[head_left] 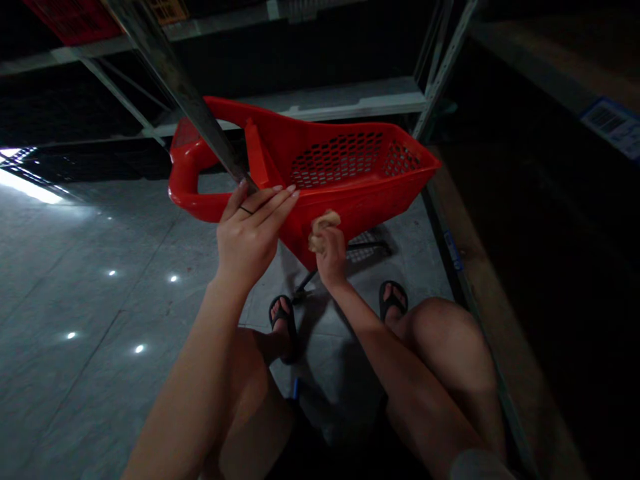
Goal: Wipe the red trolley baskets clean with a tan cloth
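Note:
A small red plastic shopping cart (360, 193) with perforated walls stands in front of me, its looped handle at the left. My left hand (250, 230), fingers stretched out and wearing a dark ring, lies along the cart's near rim. Just behind those fingers, the lower end of a slanting metal pole (185, 93) passes out of sight. Lower and to the right, my right hand (331, 257) is closed around a crumpled tan cloth (324, 225), against or close to the cart's near side. Slight blur makes contact hard to tell.
Metal shelving (300, 110) runs behind the cart, with a red crate (75, 20) at upper left. A dark shelf with a barcode label (613, 123) borders the right. My sandalled feet (283, 327) rest on the grey floor (100, 267) near the cart's black base (370, 247).

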Demonstrator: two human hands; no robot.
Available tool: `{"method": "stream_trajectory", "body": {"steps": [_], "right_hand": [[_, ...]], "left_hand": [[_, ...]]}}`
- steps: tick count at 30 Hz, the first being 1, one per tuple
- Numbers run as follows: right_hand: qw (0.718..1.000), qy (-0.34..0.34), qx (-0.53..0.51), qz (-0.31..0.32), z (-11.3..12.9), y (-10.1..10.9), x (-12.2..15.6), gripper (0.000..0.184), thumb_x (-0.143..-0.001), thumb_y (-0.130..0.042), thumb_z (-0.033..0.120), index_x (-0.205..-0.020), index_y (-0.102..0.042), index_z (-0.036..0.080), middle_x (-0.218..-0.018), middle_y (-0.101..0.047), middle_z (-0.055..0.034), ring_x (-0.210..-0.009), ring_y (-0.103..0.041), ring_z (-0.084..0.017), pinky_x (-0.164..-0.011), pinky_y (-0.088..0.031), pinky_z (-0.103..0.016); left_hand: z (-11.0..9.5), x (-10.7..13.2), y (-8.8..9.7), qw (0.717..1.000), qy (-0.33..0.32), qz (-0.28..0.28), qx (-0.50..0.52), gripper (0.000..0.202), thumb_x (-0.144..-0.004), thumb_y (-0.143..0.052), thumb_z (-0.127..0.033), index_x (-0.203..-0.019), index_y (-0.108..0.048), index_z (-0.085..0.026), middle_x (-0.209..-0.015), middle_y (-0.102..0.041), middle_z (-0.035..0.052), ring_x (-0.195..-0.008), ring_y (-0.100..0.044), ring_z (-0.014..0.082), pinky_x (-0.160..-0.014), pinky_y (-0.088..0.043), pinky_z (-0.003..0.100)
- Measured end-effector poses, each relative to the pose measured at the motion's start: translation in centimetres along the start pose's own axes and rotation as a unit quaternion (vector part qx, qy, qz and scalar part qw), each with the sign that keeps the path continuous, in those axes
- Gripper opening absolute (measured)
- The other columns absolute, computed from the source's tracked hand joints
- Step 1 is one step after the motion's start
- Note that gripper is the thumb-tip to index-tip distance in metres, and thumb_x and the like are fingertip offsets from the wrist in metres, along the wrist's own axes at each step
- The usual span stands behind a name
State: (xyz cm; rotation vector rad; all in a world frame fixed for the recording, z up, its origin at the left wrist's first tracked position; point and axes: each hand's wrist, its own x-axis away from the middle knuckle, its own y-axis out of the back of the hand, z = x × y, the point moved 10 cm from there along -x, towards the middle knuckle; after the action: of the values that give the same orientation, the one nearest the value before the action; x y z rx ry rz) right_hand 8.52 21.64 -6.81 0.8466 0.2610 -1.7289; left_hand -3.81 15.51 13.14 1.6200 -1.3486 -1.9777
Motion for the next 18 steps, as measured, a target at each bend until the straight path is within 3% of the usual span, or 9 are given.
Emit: {"method": "stream_trajectory", "body": {"steps": [3,5,8,11,13,15,18], "right_hand": [[0.997,0.011,-0.035,-0.074,1.0,2.6,-4.9,0.030,-0.091,-0.056,0.014,-0.118,-0.060,0.027,-0.124,-0.056,-0.0075,-0.125,-0.056,-0.020,-0.115,-0.048,-0.043],[0.996,0.002,-0.035,-0.079,0.5,3.1,-5.6,0.034,-0.088,-0.057,0.013,-0.120,-0.059,0.027,-0.130,-0.053,-0.0082,-0.129,-0.054,-0.021,-0.117,-0.046,-0.044],[0.998,-0.055,0.006,-0.001,-2.1,1.3,-2.4,0.037,-0.083,-0.054,0.011,-0.118,-0.060,0.024,-0.131,-0.055,-0.0108,-0.129,-0.055,-0.023,-0.114,-0.048,-0.045],[0.990,-0.111,0.030,0.079,-4.8,-0.9,2.5,0.036,-0.079,-0.054,0.010,-0.112,-0.062,0.021,-0.114,-0.061,-0.0102,-0.112,-0.061,-0.023,-0.105,-0.054,-0.042],[0.987,-0.134,0.031,0.085,-5.4,-1.1,3.6,0.034,-0.077,-0.052,0.008,-0.108,-0.062,0.020,-0.106,-0.061,-0.0088,-0.104,-0.062,-0.022,-0.100,-0.056,-0.039],[0.989,-0.136,0.034,0.037,-4.9,0.6,1.9,0.038,-0.074,-0.050,0.007,-0.108,-0.062,0.020,-0.111,-0.058,-0.0093,-0.106,-0.061,-0.021,-0.102,-0.054,-0.038],[0.988,-0.092,0.040,-0.115,-2.7,5.9,-4.2,0.042,-0.072,-0.050,0.008,-0.110,-0.059,0.022,-0.121,-0.051,-0.0094,-0.114,-0.057,-0.022,-0.108,-0.050,-0.043]], "left_hand": [[-0.3,0.1,0.0,1.000,-0.015,-0.011,-0.017,0.045,-0.104,-0.044,-0.012,-0.142,-0.061,-0.028,-0.139,-0.070,0.0025,-0.133,-0.063,0.0203,-0.129,-0.032,0.054],[-0.4,0.2,0.1,0.999,-0.021,-0.019,-0.026,0.046,-0.103,-0.044,-0.010,-0.142,-0.061,-0.029,-0.139,-0.070,0.0016,-0.133,-0.063,0.0198,-0.128,-0.033,0.053],[-0.6,0.3,0.0,0.999,-0.028,-0.028,-0.034,0.049,-0.102,-0.046,-0.008,-0.143,-0.060,-0.029,-0.139,-0.070,0.0017,-0.133,-0.063,0.0204,-0.127,-0.034,0.053],[-0.7,0.4,0.0,0.998,-0.035,-0.039,-0.041,0.050,-0.101,-0.047,-0.006,-0.143,-0.060,-0.028,-0.139,-0.070,0.0018,-0.133,-0.063,0.0211,-0.127,-0.034,0.052],[-0.8,0.5,0.1,0.997,-0.037,-0.047,-0.044,0.049,-0.101,-0.047,-0.006,-0.143,-0.060,-0.028,-0.138,-0.070,0.0015,-0.132,-0.063,0.0210,-0.127,-0.034,0.052],[-0.9,0.6,0.1,0.997,-0.038,-0.053,-0.042,0.049,-0.101,-0.047,-0.007,-0.144,-0.060,-0.027,-0.137,-0.071,0.0018,-0.133,-0.063,0.0209,-0.127,-0.034,0.051],[-1.1,0.8,0.1,0.997,-0.033,-0.057,-0.036,0.050,-0.101,-0.048,-0.007,-0.145,-0.060,-0.027,-0.137,-0.071,0.0022,-0.132,-0.063,0.0206,-0.127,-0.034,0.050]]}}
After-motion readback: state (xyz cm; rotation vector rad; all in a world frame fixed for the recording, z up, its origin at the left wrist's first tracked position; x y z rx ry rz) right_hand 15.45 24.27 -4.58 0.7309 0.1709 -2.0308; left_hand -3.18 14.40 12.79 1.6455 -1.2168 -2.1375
